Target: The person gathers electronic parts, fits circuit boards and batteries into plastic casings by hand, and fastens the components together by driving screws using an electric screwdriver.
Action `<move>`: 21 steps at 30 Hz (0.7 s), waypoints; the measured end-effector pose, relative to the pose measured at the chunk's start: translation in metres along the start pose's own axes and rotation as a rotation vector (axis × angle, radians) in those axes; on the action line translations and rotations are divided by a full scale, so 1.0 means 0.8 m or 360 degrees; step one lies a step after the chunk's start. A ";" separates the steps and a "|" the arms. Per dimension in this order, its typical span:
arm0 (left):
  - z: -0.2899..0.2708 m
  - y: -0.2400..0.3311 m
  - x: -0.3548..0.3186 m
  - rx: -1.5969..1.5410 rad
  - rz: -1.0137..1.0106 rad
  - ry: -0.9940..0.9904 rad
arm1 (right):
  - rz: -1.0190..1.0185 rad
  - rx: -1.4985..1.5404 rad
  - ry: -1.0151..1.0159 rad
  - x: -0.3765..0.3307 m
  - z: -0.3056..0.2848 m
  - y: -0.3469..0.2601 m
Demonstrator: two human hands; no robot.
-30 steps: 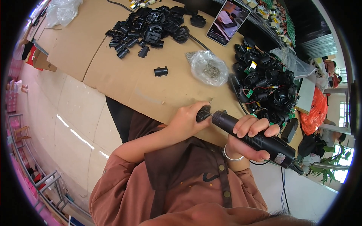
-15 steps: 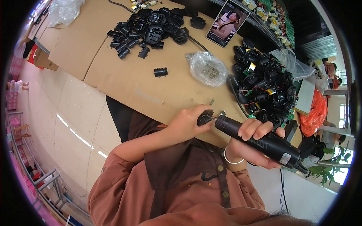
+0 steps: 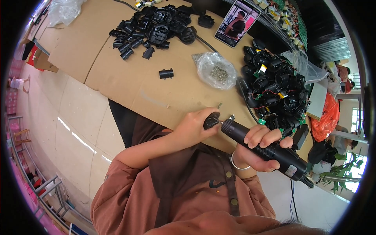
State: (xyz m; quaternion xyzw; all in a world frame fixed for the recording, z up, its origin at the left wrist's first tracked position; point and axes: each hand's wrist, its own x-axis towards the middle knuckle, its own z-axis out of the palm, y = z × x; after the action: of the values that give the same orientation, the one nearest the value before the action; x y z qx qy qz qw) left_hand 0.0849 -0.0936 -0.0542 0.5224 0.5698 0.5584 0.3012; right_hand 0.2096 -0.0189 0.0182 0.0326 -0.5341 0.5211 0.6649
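Black part being screwed at the bench edge; most of the batch judged undone

Black part (image 3: pixel 211 120) is being held at the near edge of the cardboard-covered table (image 3: pixel 129 84), pinched closed in the fingers of the left hand (image 3: pixel 194 126). The electric screwdriver (image 3: pixel 263 149) is being gripped along its barrel by the right hand (image 3: pixel 256 150), fingers wrapped fully round it, with the tip being pressed against the part. Whether a screw is seated under the tip cannot be told; the contact point is too small to read.

Supply is being drawn from a clear bag of screws (image 3: pixel 216 70) lying open on the table, well beyond the hands. Two loose small metal bits are lying just beyond the part.

Progress, as judged from the layout only:
- A heap of wired assemblies (image 3: pixel 276 92), black with red leads and green boards, is being kept at the right, near the screwdriver.
- A pile of bare black shells (image 3: pixel 154 27) is being kept at the far left; it is judged to be unworked stock.
- One single shell (image 3: pixel 166 73) is lying apart between the pile and the bag.

Which heap is finished cannot be told. One part is in hand; plenty is judged to be remaining. A phone (image 3: pixel 237 17) is propped at the far edge.
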 end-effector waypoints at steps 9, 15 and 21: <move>0.000 0.002 0.000 0.0016 -0.0012 -0.0006 | 0.0111 0.0052 0.0198 -0.003 0.001 -0.002; -0.001 0.003 -0.001 0.0063 0.0043 0.0030 | 0.0160 -0.0019 0.0167 0.000 0.001 0.000; 0.004 -0.005 -0.003 0.0108 0.0034 0.0028 | 0.0195 0.0078 0.0038 0.001 -0.004 0.006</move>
State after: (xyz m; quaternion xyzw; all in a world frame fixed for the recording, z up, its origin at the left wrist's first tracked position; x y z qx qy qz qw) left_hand 0.0875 -0.0941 -0.0590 0.5334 0.5854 0.5465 0.2721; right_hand 0.2082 -0.0146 0.0153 0.0099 -0.5141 0.5741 0.6371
